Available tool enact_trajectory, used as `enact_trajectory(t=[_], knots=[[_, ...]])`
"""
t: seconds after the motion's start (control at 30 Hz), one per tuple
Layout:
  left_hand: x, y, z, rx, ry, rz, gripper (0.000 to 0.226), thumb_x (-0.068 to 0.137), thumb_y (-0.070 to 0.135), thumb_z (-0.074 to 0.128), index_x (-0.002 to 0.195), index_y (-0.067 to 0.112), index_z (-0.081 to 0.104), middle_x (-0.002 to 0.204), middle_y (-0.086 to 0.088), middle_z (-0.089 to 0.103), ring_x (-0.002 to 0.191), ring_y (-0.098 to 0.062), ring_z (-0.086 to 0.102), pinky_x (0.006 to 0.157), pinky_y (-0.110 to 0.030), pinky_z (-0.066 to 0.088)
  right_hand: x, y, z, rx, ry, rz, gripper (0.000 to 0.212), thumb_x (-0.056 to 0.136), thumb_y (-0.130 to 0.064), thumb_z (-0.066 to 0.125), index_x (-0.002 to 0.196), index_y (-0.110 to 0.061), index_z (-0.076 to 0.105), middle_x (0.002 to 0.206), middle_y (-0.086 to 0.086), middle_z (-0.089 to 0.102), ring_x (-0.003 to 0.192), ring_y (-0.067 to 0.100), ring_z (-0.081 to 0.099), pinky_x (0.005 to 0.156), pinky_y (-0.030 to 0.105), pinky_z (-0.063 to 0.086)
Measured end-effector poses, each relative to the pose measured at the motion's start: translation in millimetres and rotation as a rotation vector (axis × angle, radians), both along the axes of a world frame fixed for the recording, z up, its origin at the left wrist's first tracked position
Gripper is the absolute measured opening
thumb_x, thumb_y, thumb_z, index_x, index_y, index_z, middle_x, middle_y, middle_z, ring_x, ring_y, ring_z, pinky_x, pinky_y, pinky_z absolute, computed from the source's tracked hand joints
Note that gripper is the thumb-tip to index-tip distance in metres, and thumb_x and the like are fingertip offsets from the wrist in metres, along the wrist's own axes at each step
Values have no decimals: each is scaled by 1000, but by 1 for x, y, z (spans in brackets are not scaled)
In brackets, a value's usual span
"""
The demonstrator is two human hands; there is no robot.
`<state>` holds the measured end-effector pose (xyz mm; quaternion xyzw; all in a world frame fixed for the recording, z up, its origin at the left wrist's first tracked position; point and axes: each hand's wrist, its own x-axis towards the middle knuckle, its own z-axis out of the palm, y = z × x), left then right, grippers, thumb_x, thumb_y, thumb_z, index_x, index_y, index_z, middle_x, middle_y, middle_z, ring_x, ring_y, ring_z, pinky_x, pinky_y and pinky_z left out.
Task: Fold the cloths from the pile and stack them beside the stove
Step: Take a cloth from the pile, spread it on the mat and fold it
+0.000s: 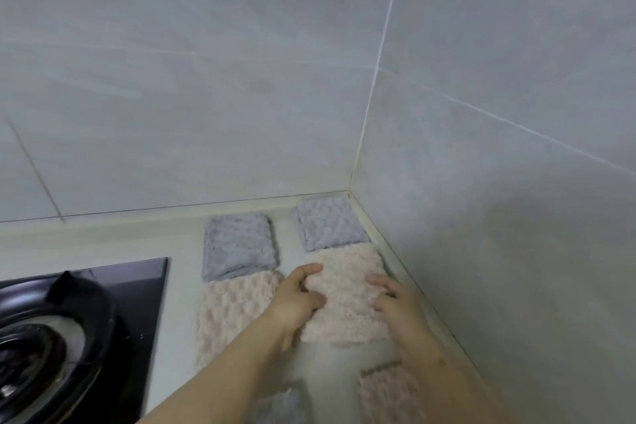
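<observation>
Four bobbly fleece cloths lie folded flat in a two-by-two block just right of the black glass gas stove (pixel 110 289). The left grey cloth (pixel 237 244) touches the left pink cloth (pixel 234 313) in front of it, and the corner grey cloth (pixel 330 224) meets the right pink cloth (pixel 344 299), which is gripped at its side edges by the left hand (pixel 296 299) and right hand (pixel 399 306). Nearer, at the bottom edge and blurred, lie a further pink cloth (pixel 385 392) and a further grey cloth (pixel 278 403), both partly cut off.
</observation>
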<state>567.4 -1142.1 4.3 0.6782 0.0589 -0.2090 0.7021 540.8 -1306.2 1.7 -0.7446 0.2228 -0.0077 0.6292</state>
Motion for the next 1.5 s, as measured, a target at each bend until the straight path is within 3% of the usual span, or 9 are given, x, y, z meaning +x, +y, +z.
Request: enact_trajectory(t=[0.23, 0.4, 0.47, 0.53, 0.67, 0.77, 0.97, 1.17, 1.5], knots=[[17, -43, -19, 98, -8, -31, 49, 87, -11, 52, 127, 17, 47, 77, -2, 50, 43, -5, 42, 40, -14, 37, 29, -40, -25, -246, -16, 28, 39, 83, 6, 42, 106, -17, 65, 84, -3, 59, 59, 7, 44, 55, 20, 37], [24, -50, -40, 145, -30, -35, 53, 83, -13, 55, 126, 17, 46, 60, 6, 45, 37, -2, 36, 49, -18, 37, 37, -44, -45, -813, -170, 103, 38, 77, 1, 53, 109, -15, 67, 129, 6, 55, 108, 26, 57, 87, 31, 49], [25, -49, -50, 190, -54, -61, 56, 81, -11, 59, 128, 17, 45, 49, 13, 42, 39, -3, 34, 53, -24, 36, 39, -38, -47, -1051, -232, 118, 37, 69, -11, 49, 98, -16, 73, 121, 9, 64, 104, 29, 64, 78, 39, 55], [25, -48, -57, 282, -119, -95, 62, 79, -4, 64, 134, 18, 42, 69, 7, 52, 50, -5, 41, 59, -26, 42, 39, -34, -47, -1139, -197, 254, 48, 70, -25, 35, 99, -17, 73, 118, 9, 66, 104, 27, 66, 75, 41, 56], [25, -44, -59, 569, -265, -194, 76, 81, 20, 70, 144, 26, 27, 130, 3, 35, 103, -8, 48, 91, -16, 39, 38, -33, -58, -1086, -29, 462, 95, 65, -46, -12, 147, -21, 28, 157, 1, 20, 144, 16, 19, 115, 32, 22], [27, -41, -61, 737, -270, -271, 80, 84, 36, 65, 148, 32, 17, 152, 1, 11, 134, -17, 32, 109, -27, 31, 36, -34, -61, -1090, 20, 486, 102, 57, -47, -22, 151, -23, 11, 159, -2, 6, 146, 13, 5, 117, 26, 6], [31, -43, -63, 933, -228, -397, 78, 87, 48, 56, 149, 35, 9, 156, 2, -3, 141, -29, 16, 113, -42, 26, 37, -31, -64, -1107, 82, 517, 100, 59, -47, -23, 151, -20, 6, 160, -1, 2, 147, 14, 1, 117, 27, 2], [35, -46, -57, 975, -191, -417, 78, 87, 48, 56, 148, 35, 10, 157, 0, -8, 141, -33, 14, 115, -44, 22, 39, -31, -64, -1076, 107, 529, 53, 100, -33, 12, 151, -21, 6, 160, -2, 1, 147, 14, 0, 118, 28, 2], [20, -43, -50, 850, -103, -351, 72, 92, 39, 50, 148, 37, 6, 157, -1, -17, 144, -35, 6, 117, -46, 13, 37, -30, -62, -1030, 90, 505, 54, 100, -30, 24, 151, -20, 10, 160, -1, 6, 146, 17, 5, 119, 34, 6]])
